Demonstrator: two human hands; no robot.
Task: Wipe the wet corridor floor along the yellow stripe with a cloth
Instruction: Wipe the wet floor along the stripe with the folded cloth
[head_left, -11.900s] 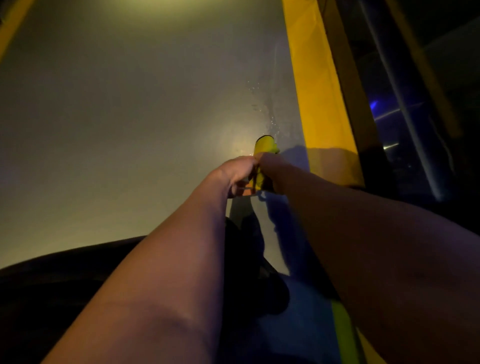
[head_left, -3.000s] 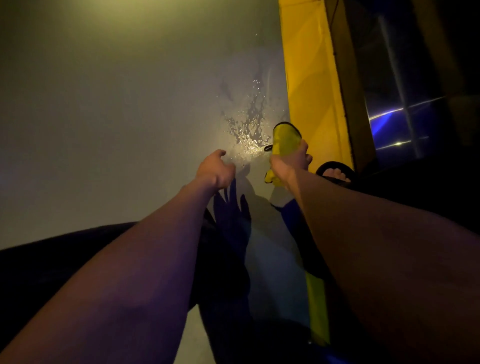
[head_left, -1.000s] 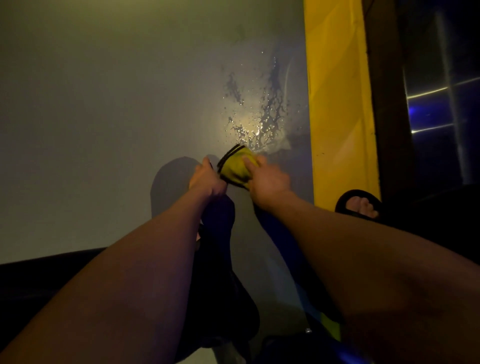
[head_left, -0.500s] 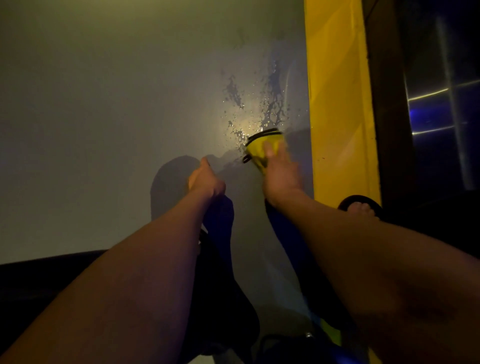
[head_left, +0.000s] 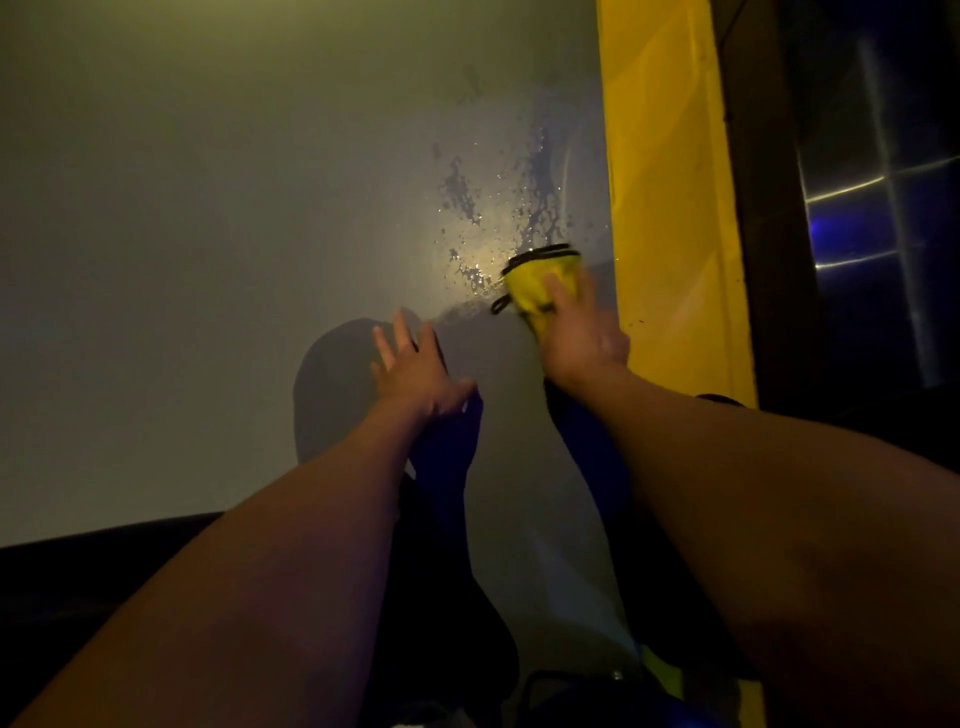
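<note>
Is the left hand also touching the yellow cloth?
No, the left hand is spread open apart from the yellow cloth, which only the right hand presses.

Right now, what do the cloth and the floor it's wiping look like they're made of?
Cloth: soft yellow fabric, possibly microfibre, with dark stitched edging; it bunches under the right hand, which presses it with straight fingers. Floor: smooth, hard, seamless grey, probably painted or sealed concrete; the water beads and glints instead of soaking in. Yellow stripe: looks like a flat painted band.
</note>
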